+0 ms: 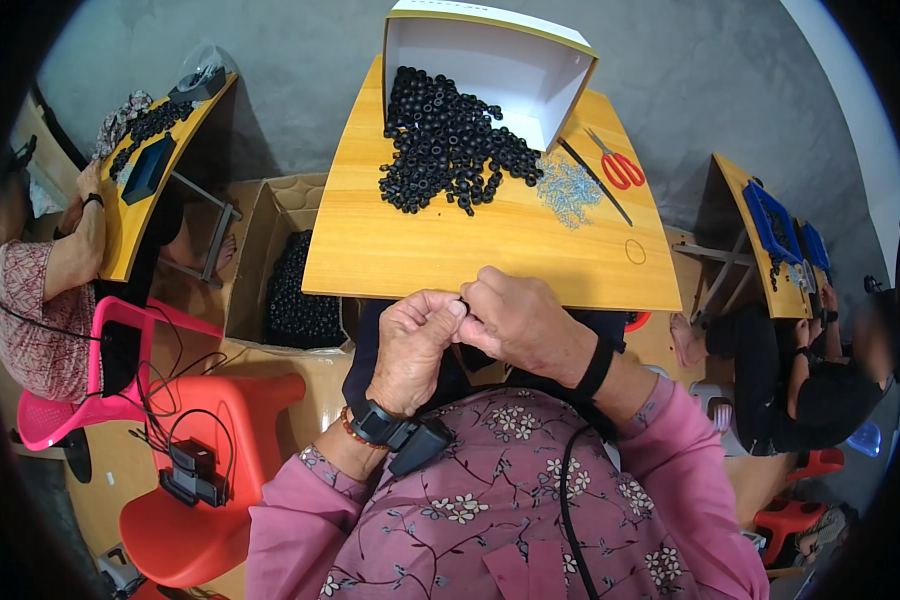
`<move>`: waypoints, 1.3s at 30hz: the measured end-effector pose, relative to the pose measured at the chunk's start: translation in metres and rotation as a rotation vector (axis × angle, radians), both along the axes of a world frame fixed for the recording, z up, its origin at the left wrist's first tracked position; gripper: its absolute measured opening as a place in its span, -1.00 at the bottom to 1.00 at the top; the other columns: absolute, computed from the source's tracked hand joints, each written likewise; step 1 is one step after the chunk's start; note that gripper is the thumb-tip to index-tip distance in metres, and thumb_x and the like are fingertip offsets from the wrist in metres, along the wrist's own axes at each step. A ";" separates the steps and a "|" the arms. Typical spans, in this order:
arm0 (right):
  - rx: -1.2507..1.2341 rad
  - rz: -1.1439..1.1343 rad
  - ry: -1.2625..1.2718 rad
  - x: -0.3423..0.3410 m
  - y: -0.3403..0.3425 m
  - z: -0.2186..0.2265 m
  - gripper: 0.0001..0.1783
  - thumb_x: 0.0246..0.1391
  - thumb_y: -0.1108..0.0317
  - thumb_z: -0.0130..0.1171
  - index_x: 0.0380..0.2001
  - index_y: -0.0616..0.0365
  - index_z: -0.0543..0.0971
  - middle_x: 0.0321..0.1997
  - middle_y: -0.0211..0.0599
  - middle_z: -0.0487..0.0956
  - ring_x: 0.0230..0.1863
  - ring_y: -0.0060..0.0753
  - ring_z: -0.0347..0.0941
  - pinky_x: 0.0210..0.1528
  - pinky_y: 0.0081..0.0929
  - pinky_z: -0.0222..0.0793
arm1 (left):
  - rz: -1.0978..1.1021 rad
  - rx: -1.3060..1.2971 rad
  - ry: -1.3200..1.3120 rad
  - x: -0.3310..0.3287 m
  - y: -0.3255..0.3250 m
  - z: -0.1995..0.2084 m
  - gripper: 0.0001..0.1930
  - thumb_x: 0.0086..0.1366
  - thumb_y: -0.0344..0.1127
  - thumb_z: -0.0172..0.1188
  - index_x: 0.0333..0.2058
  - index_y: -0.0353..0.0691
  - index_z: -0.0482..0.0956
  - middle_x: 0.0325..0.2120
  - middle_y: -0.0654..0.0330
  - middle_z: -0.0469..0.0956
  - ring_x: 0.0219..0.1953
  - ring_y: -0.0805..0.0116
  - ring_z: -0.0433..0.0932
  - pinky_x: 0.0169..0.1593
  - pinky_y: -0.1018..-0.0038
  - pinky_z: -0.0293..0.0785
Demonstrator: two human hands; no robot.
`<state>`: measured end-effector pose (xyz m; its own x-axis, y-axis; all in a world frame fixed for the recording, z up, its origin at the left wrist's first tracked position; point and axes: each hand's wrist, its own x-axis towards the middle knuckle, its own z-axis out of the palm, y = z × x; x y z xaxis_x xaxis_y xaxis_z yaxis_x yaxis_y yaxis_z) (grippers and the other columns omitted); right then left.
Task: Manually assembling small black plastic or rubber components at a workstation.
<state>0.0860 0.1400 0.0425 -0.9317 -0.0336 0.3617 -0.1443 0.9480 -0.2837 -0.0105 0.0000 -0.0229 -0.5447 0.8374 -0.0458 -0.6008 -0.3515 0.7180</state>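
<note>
Your left hand [417, 335] and right hand [523, 322] pinch one tiny black piece [464, 303] by the worktop's [370, 262] six o'clock edge, and the big black heap [438, 140] at twelve o'clock looks left to do, but I can't tell how many are done.

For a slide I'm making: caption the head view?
Left hand and right hand hold a small black piece beside a table heaped with black parts.

Small dark lettering [436, 4] sits along the top edge of the white cardboard box [500, 80], too tiny and blurred to make out; no text can be read.
</note>
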 end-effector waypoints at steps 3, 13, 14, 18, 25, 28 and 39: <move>0.074 -0.001 0.000 -0.001 -0.002 0.002 -0.75 -0.01 0.27 0.29 -0.42 0.16 0.44 -0.45 -0.21 0.40 -0.50 -0.13 0.48 -0.49 -0.22 0.40 | 0.049 -0.065 0.031 0.005 0.001 0.008 -0.89 0.37 -0.47 0.18 -0.23 -0.42 0.58 -0.40 0.19 0.63 -0.40 0.52 0.56 -0.21 0.58 0.52; 0.084 0.001 0.018 -0.001 -0.001 0.005 -0.74 0.02 0.23 0.27 -0.42 0.15 0.44 -0.45 -0.19 0.41 -0.51 -0.10 0.49 -0.50 -0.22 0.41 | 0.116 -0.074 0.112 0.004 0.001 0.009 -0.89 0.38 -0.46 0.17 -0.22 -0.40 0.57 -0.38 0.16 0.64 -0.38 0.50 0.58 -0.20 0.57 0.53; 0.018 0.000 -0.025 -0.001 0.001 0.008 -0.73 0.03 0.21 0.25 -0.42 0.16 0.44 -0.45 -0.17 0.42 -0.50 -0.07 0.50 -0.49 -0.19 0.41 | 0.042 -0.019 0.048 0.001 0.001 0.011 -0.88 0.39 -0.43 0.17 -0.22 -0.39 0.57 -0.38 0.15 0.65 -0.38 0.48 0.60 -0.20 0.56 0.54; -0.050 -0.030 0.001 0.004 0.010 -0.002 -0.77 -0.01 0.26 0.30 -0.41 0.13 0.50 -0.48 -0.23 0.45 -0.54 -0.11 0.47 -0.52 -0.23 0.39 | -0.094 -0.029 -0.083 -0.001 0.001 0.017 -0.86 0.40 -0.39 0.16 -0.22 -0.37 0.56 -0.37 0.12 0.66 -0.36 0.44 0.63 -0.20 0.52 0.57; -0.068 -0.031 -0.025 0.001 0.006 0.001 -0.74 0.01 0.22 0.28 -0.40 0.15 0.47 -0.44 -0.19 0.45 -0.48 -0.04 0.50 -0.47 -0.18 0.40 | -0.021 0.001 0.066 -0.002 0.000 0.008 -0.87 0.40 -0.39 0.16 -0.25 -0.37 0.56 -0.38 0.10 0.66 -0.37 0.43 0.64 -0.20 0.51 0.59; -0.021 0.004 -0.063 -0.002 0.006 0.009 -0.73 0.03 0.20 0.26 -0.41 0.16 0.45 -0.42 -0.16 0.45 -0.44 -0.02 0.51 -0.45 -0.15 0.41 | 0.027 -0.029 0.113 0.001 0.001 0.008 -0.88 0.40 -0.41 0.16 -0.25 -0.38 0.55 -0.40 0.11 0.66 -0.38 0.45 0.63 -0.20 0.53 0.58; 0.079 0.058 -0.003 -0.010 -0.003 0.010 -0.78 0.05 0.25 0.24 -0.42 0.14 0.45 -0.42 -0.21 0.42 -0.46 -0.11 0.50 -0.46 -0.20 0.42 | 0.217 -0.125 0.272 0.001 -0.001 0.013 -0.91 0.37 -0.48 0.15 -0.29 -0.38 0.58 -0.44 0.26 0.61 -0.43 0.60 0.50 -0.27 0.63 0.46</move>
